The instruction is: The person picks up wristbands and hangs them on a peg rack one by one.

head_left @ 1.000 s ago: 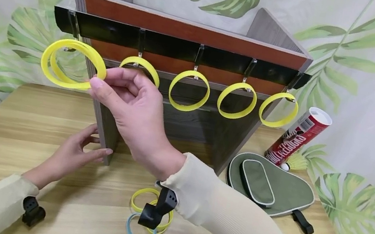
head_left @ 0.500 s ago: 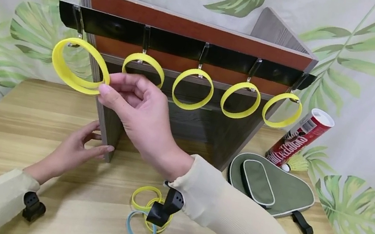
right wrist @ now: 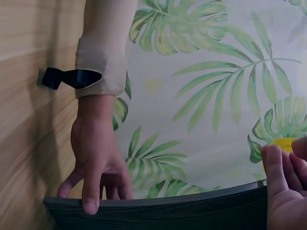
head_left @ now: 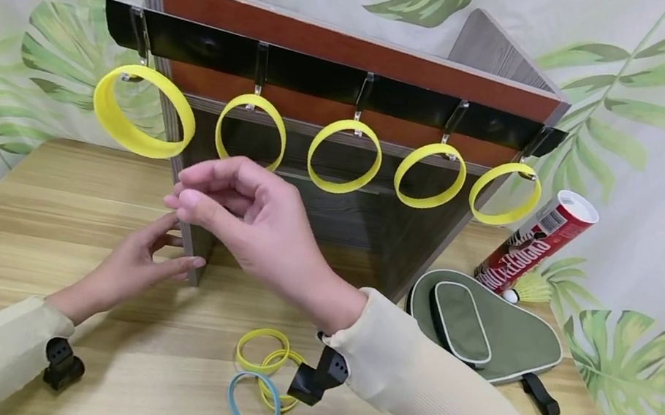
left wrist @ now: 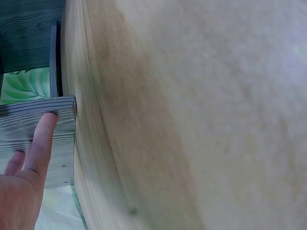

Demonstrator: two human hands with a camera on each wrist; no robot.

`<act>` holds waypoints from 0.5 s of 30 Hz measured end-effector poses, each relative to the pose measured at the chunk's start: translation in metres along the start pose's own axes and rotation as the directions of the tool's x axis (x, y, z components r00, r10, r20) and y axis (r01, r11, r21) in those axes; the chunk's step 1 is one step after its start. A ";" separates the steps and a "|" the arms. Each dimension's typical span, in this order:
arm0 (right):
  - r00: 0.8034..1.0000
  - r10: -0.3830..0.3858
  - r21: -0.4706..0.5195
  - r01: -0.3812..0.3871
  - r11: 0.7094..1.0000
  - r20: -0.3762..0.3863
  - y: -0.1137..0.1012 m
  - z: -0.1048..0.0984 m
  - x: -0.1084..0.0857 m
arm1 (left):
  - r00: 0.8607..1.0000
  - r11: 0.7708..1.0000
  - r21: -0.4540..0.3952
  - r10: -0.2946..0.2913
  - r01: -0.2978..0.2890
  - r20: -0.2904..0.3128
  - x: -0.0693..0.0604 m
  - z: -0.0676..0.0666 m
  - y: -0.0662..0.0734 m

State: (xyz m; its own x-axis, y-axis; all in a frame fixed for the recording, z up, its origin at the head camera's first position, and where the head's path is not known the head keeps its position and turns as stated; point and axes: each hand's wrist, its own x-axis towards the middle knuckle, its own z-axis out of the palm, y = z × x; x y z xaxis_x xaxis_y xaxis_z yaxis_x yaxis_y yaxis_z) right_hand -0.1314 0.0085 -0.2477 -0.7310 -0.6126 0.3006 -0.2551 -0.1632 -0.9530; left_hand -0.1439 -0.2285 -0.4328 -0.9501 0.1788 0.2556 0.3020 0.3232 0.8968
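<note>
Leaf-print backdrop (head_left: 634, 179), wood-grain table (head_left: 75, 192): five yellow rings found hung in a row.
Far-left yellow ring (head_left: 146, 146) hangs from the end hook of the black strip (head_left: 316, 75); four more yellow rings (head_left: 336, 187) occupy the other hooks. My right hand (head_left: 262, 225), fingers loosely bent and holding nothing, sits just below that far-left ring, apart from it in the head view. My left hand (head_left: 131, 268) grips the rack's grey side panel (head_left: 200, 140) near its foot, thumb on the edge. Loose on the table: yellow bands (head_left: 241, 349), overlapped by one blue band (head_left: 235, 411). Also noted, to the right: green case (head_left: 525, 345), shuttlecock (head_left: 533, 289), tilted red tube (head_left: 536, 243).
</note>
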 end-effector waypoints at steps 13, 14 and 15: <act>0.993 0.022 -0.099 -0.010 0.995 0.120 0.011 -0.022 -0.015 | 1.000 1.000 0.005 0.013 -0.013 -0.004 0.001 -0.001 0.000; 0.989 0.042 -0.132 -0.024 0.991 0.139 0.015 -0.024 -0.017 | 1.000 1.000 0.003 0.014 -0.014 -0.004 0.001 -0.001 0.000; 0.985 0.067 -0.173 -0.039 0.984 0.161 0.019 -0.028 -0.019 | 1.000 1.000 0.004 0.015 -0.015 -0.006 0.001 0.000 0.000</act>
State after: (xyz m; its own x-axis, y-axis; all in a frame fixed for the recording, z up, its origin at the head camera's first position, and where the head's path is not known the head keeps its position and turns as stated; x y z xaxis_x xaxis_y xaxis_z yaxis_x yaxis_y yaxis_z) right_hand -0.1395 0.0387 -0.2704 -0.6349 -0.7388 0.2260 -0.3320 -0.0033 -0.9433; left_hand -0.1449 -0.2289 -0.4329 -0.9459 0.1784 0.2711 0.3166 0.3243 0.8914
